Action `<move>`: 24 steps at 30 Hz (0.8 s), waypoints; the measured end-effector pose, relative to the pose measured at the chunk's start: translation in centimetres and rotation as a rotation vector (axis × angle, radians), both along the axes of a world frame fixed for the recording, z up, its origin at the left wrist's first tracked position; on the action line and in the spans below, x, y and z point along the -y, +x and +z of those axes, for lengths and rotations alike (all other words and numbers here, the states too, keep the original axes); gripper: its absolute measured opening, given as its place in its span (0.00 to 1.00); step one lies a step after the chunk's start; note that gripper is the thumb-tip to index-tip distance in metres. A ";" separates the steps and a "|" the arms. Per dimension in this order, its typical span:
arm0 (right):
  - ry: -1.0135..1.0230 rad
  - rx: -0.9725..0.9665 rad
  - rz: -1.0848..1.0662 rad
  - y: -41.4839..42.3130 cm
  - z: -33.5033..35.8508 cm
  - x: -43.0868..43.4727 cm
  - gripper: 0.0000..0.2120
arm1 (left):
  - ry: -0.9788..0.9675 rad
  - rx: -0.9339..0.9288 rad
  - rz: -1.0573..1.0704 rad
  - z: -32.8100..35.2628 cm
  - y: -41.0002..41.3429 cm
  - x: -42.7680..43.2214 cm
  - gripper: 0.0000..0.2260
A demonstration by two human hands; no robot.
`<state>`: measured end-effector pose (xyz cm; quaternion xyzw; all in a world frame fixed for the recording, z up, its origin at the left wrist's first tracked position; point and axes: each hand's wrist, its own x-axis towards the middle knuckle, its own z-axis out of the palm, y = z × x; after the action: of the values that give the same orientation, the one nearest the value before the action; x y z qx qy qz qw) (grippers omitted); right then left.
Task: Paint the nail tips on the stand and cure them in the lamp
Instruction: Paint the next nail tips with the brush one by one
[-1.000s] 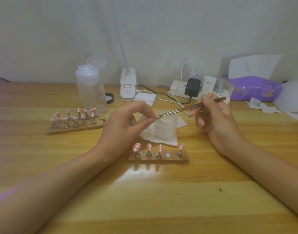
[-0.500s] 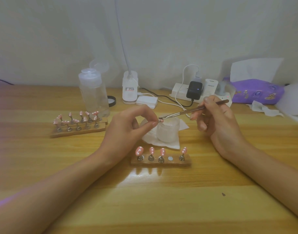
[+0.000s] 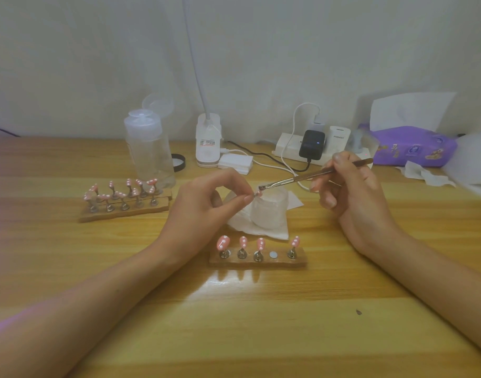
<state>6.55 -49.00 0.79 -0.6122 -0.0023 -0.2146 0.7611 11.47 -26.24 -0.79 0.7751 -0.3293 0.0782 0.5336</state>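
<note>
Pinching nail tip [image 3: 257,194] in left hand [image 3: 206,211]; gripping brush [image 3: 315,175] in right hand [image 3: 351,192], touching bristles to tip. Possibly risking smearing polish onto skin, or dropping tip into jar [image 3: 269,214] just beside.

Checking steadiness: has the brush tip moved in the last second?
No: the brush tip stays at the left rim of the white jar, on the nail tip pinched by the left hand.

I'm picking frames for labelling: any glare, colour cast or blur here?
Head view: glare streaks the table just in front of the near stand; a purple cast tints the left edge; the nail tip pinched by the left hand looks soft.
</note>
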 end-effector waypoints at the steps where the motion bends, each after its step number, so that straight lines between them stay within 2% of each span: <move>1: -0.019 0.019 0.018 0.0 0.0 0.0 0.13 | -0.002 0.001 -0.002 0.0 0.0 0.0 0.05; 7: -0.063 -0.033 -0.042 0.1 -0.3 0.1 0.14 | -0.001 -0.005 0.002 0.0 0.0 0.0 0.05; 13: -0.040 0.048 0.017 0.0 -0.1 0.0 0.14 | -0.006 -0.004 0.003 0.0 -0.1 0.0 0.06; 19: -0.048 -0.017 -0.072 0.1 -0.2 0.3 0.13 | -0.012 -0.030 -0.005 0.0 -0.1 0.0 0.06; 24: -0.061 0.017 -0.008 0.0 -0.2 0.1 0.14 | -0.017 -0.034 -0.008 -0.2 0.0 -0.1 0.07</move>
<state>6.58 -49.08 0.58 -0.6331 -0.0127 -0.2227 0.7412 11.51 -26.18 -0.97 0.7705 -0.3224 0.0655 0.5460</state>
